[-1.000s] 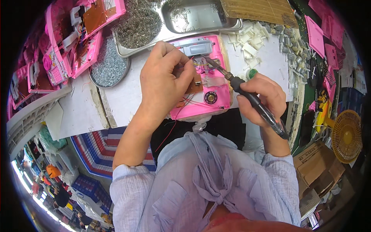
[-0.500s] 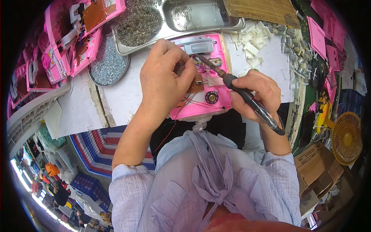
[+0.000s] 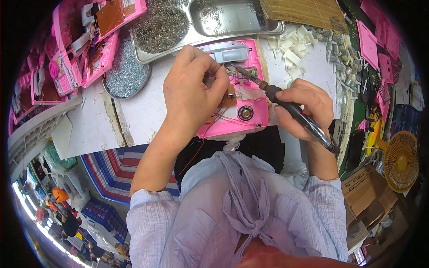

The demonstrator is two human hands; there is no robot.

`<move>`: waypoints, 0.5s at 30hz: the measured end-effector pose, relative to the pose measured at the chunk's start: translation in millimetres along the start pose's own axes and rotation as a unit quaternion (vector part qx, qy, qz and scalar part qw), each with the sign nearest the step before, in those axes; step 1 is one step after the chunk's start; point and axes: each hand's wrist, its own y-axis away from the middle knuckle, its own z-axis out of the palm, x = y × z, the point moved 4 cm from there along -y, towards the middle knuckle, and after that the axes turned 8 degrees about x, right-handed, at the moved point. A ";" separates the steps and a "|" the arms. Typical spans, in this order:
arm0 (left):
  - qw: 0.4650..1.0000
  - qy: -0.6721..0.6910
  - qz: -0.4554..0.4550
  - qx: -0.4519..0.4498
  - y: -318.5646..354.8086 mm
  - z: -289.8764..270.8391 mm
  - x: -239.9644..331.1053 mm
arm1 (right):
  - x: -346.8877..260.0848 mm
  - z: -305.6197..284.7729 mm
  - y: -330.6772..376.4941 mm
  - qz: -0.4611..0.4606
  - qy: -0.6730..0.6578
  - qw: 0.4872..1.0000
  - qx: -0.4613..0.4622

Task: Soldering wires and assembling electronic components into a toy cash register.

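In front of me lies a pink plastic casing [image 3: 232, 129], its inner side up, with a brown circuit board [image 3: 229, 101], a small round black speaker [image 3: 245, 113] and thin wires. Over its left part, my left hand [image 3: 195, 87] is closed in a pinch, thumb against forefinger, on what looks like a thin wire; the fingers mostly hide it. My right hand [image 3: 306, 107] grips a soldering iron [image 3: 292, 109] by its black handle. The iron's tip points up and left at the casing's inner parts, close to my left fingertips.
Behind the casing stands a metal tray [image 3: 232, 35] with small springs. A round dish [image 3: 107, 85] of screws is to the left, near stacked pink casings [image 3: 96, 73]. White plastic pieces [image 3: 292, 56] and small motors [image 3: 342, 67] lie at right. A yellow fan [image 3: 401, 161] stands farther right.
My right hand has drawn the soldering iron a little to the right and down, its tip shifting away from my left fingertips. My left hand stays nearly in place, still pinched.
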 end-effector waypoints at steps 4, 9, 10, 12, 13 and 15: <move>1.000 -0.020 0.017 0.007 -0.4 -0.5 2.2 | 2.0 -0.8 -2.4 0.014 0.011 1.000 -0.026; 0.999 -0.022 0.030 0.018 0.3 0.4 2.9 | 0.9 0.9 -9.7 0.006 0.021 0.999 -0.038; 0.999 -0.021 0.030 0.019 0.7 0.6 3.0 | 1.4 1.7 -9.8 0.008 0.019 0.999 -0.039; 0.999 -0.022 0.028 0.022 1.1 1.2 2.7 | 3.1 3.6 -9.5 0.011 0.014 0.999 -0.041; 0.999 -0.022 0.027 0.023 1.2 1.8 2.8 | 3.6 4.1 -9.8 0.010 0.014 0.999 -0.041; 0.999 -0.024 0.028 0.028 2.3 2.8 2.5 | 4.0 5.6 -10.5 0.006 0.012 0.999 -0.042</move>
